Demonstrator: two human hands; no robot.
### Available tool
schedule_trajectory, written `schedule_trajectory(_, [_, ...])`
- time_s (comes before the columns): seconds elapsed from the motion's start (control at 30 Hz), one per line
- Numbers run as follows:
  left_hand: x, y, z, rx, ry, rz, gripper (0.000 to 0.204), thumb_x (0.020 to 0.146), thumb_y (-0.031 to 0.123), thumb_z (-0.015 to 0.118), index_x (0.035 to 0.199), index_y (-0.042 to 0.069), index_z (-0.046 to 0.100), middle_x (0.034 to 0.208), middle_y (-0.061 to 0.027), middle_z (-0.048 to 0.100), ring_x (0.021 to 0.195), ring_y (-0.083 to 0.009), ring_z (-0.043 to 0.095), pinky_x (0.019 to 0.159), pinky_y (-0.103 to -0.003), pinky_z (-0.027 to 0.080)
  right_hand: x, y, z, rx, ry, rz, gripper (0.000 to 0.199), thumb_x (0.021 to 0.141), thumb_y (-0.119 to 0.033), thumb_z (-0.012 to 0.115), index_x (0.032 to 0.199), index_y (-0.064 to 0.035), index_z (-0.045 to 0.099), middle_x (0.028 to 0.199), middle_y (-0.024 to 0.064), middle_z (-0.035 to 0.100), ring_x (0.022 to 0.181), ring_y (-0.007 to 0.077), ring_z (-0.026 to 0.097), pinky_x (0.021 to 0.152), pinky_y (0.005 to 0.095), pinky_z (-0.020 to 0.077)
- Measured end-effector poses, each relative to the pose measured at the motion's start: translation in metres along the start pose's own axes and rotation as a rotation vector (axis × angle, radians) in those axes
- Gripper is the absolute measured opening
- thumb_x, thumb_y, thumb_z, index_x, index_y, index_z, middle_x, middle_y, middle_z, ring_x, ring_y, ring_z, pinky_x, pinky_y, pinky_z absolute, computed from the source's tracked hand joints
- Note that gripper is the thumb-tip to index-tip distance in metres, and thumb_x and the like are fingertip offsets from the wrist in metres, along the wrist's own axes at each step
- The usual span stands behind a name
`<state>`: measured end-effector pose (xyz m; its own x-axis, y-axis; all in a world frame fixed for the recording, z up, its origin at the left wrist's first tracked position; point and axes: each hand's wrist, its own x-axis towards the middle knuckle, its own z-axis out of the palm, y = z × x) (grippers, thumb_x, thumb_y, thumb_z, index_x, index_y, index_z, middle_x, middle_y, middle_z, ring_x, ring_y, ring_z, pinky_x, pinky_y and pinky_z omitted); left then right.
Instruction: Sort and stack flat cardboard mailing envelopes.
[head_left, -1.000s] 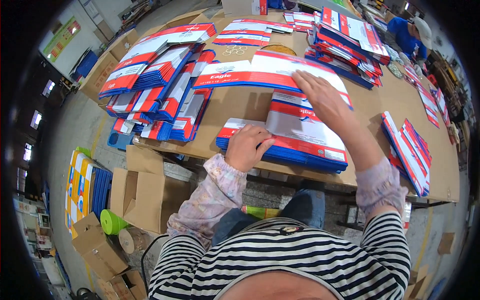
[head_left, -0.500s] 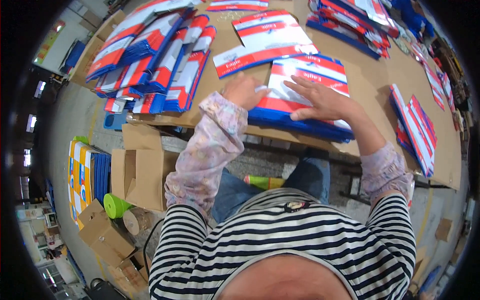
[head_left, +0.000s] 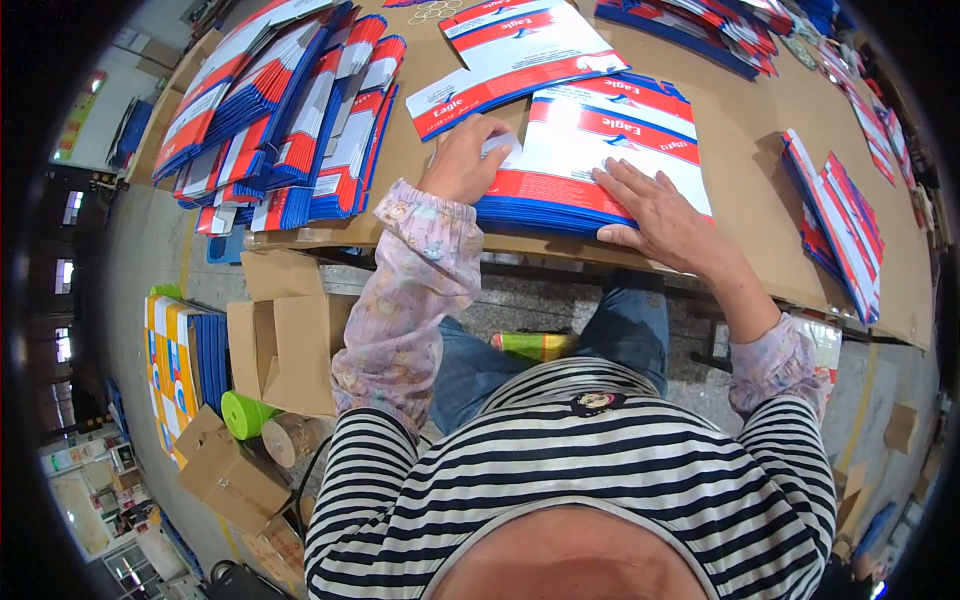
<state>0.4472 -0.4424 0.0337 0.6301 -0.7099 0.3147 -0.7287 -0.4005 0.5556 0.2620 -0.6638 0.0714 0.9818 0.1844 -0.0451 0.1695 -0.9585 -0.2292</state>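
A stack of flat red, white and blue printed cartons (head_left: 610, 140) lies on the cardboard-covered table (head_left: 760, 150), near its front edge. My left hand (head_left: 462, 165) curls around the stack's left edge, fingertips on a white corner of the top sheet. My right hand (head_left: 662, 208) lies flat on the near right corner, fingers spread and thumb against the blue side. A single unfolded carton sheet (head_left: 515, 55) lies just behind the stack.
Fanned piles of the same cartons cover the table's left (head_left: 290, 110), its right edge (head_left: 840, 215) and the far side (head_left: 700, 25). Below the table are an open cardboard box (head_left: 290, 350), a green roll (head_left: 245, 412), coloured sheets (head_left: 180, 360) and a green-yellow can (head_left: 535, 345).
My right hand has drawn back from the stack's far side to its near right corner. My left hand has shifted from the top sheet to the left edge. The stack now sits squared up.
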Motion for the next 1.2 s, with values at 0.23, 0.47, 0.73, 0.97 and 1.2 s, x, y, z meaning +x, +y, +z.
schedule_trajectory(0.23, [0.003, 0.0, -0.005, -0.119, 0.046, -0.084, 0.02, 0.084, 0.016, 0.061, 0.097, 0.0, 0.059, 0.098, -0.0136, 0.062, 0.096, -0.0275, 0.06, 0.086, -0.036, 0.044, 0.005, 0.001, -0.012, -0.013, 0.022, -0.092, 0.065, 0.093, -0.049, 0.046, 0.133, 0.0013, 0.044, 0.133, 0.0232, 0.05, 0.123, 0.0371, 0.048, 0.098, 0.0465, 0.0426])
schedule_trajectory(0.47, [0.002, 0.027, -0.015, 0.225, 0.57, 0.156, 0.017, 0.086, 0.01, 0.061, 0.099, 0.0, 0.059, 0.097, -0.0124, 0.061, 0.099, -0.0273, 0.058, 0.091, -0.037, 0.042, 0.004, 0.007, -0.027, -0.039, 0.108, -0.187, 0.038, 0.094, -0.02, 0.047, 0.124, 0.0031, 0.049, 0.111, 0.0249, 0.061, 0.096, 0.0368, 0.062, 0.08, 0.0416, 0.0504])
schedule_trajectory(0.73, [-0.03, 0.038, 0.008, -0.114, 0.739, 0.057, 0.068, 0.08, 0.014, 0.067, 0.139, -0.002, 0.035, 0.133, -0.0241, 0.043, 0.124, -0.042, 0.041, 0.102, -0.047, 0.034, -0.054, 0.009, -0.125, -0.236, 0.509, 0.203, 0.041, 0.088, -0.001, 0.051, 0.127, -0.0119, 0.051, 0.096, 0.0206, 0.065, 0.077, 0.0357, 0.065, 0.064, 0.0448, 0.0499])
schedule_trajectory(0.97, [-0.03, 0.005, -0.005, 0.104, -0.003, 0.003, 0.037, 0.085, 0.025, 0.053, 0.115, 0.003, 0.061, 0.117, -0.0151, 0.062, 0.115, -0.0353, 0.052, 0.098, -0.042, 0.039, 0.089, 0.04, -0.099, -0.131, 0.796, -0.206, 0.04, 0.091, -0.007, 0.046, 0.131, -0.0081, 0.051, 0.124, 0.0173, 0.059, 0.112, 0.0334, 0.058, 0.093, 0.0392, 0.0482])
schedule_trajectory(1.2, [0.005, 0.016, -0.001, 0.23, -0.328, -0.203, 0.042, 0.089, 0.033, 0.05, 0.124, 0.011, 0.059, 0.122, -0.0135, 0.055, 0.12, -0.0293, 0.047, 0.102, -0.043, 0.034, 0.19, 0.05, 0.021, -0.03, 0.15, -0.082, 0.06, 0.093, -0.039, 0.051, 0.143, -0.0116, 0.035, 0.145, 0.0222, 0.035, 0.127, 0.0379, 0.045, 0.104, 0.0433, 0.0393])
